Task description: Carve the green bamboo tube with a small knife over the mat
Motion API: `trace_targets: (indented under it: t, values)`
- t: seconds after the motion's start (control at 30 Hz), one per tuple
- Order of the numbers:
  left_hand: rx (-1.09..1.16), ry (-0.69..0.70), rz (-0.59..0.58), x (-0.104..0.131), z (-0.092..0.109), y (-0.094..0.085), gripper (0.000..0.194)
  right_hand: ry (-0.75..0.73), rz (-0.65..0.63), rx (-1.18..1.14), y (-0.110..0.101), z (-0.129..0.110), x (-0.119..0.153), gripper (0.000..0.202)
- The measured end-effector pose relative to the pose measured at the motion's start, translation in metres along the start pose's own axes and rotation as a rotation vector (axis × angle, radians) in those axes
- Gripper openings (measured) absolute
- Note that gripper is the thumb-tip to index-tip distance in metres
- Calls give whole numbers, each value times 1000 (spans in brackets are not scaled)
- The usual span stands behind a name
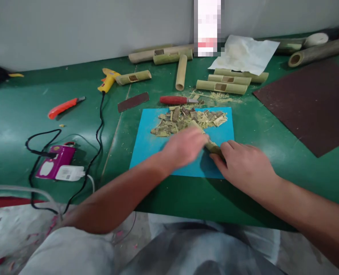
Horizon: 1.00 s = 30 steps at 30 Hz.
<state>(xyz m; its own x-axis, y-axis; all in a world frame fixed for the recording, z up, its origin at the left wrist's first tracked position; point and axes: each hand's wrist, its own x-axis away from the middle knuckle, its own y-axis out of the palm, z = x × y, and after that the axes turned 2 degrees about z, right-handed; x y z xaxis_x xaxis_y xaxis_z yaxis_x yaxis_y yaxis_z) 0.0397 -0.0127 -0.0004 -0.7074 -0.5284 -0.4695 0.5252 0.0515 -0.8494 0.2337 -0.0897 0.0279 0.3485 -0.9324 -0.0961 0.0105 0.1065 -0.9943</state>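
A short bamboo tube (213,148) lies slanted over the blue sheet (146,152). My right hand (245,160) is wrapped round its near end. My left hand (186,147), blurred by motion, is closed against the middle of the tube; whatever is in its fingers is hidden. The tube's far end (194,124) pokes out beyond the left hand, beside a heap of bamboo chips and shavings (176,118). Just behind the sheet rests a carving knife with a red handle (173,100).
Behind lie bamboo tubes with cut openings (221,87), a white paper (240,55) and a yellow glue gun (109,80). Left are an orange utility knife (64,108), a sandpaper strip (133,102) and a purple power strip (63,156) with cords. A large brown sheet (309,107) lies right.
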Motion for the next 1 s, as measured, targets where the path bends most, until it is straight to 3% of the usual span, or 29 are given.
trace_targets:
  t: [0.07, 0.1, 0.2, 0.23, 0.37, 0.5, 0.53, 0.63, 0.8, 0.9, 0.93, 1.0]
  values:
    - [-60, -121, 113, 0, -2, -1, 32, 19, -6, 10, -1, 0, -1, 32]
    - [-65, -121, 115, 0, -2, -1, 33, 21, -16, 10, -1, -1, -1, 32]
    - [-2, -5, -87, 1, 0, -1, 40, 9, -53, -7, -3, -2, -2, 29]
    - [3, 0, -87, 1, 1, -2, 39, 12, -61, -11, -4, -2, -2, 29]
    - [-60, -133, 97, 3, -1, -2, 33, 42, -60, -7, -3, -2, -1, 31]
    - [3, 28, -75, 3, -1, 0, 37, 7, -20, -23, 0, -2, 0, 31]
    - [-7, 40, -50, 3, -2, 0, 36, 8, -11, -21, 0, -1, 0, 31]
    - [-98, -107, 134, 1, -5, 0, 34, 24, 3, -7, 0, -1, 0, 31]
    - [-51, 77, 11, 1, -3, -2, 39, -4, 8, -21, 0, -1, 0, 29]
    - [-88, -68, 119, 1, -6, -3, 30, 10, 15, -9, 1, -1, 0, 31]
    - [-91, -89, 120, 1, -6, -3, 30, 9, 17, -8, 1, -1, 0, 30]
    - [-52, -1, 20, 1, -6, -2, 35, -4, 21, -8, 2, -1, 0, 29]
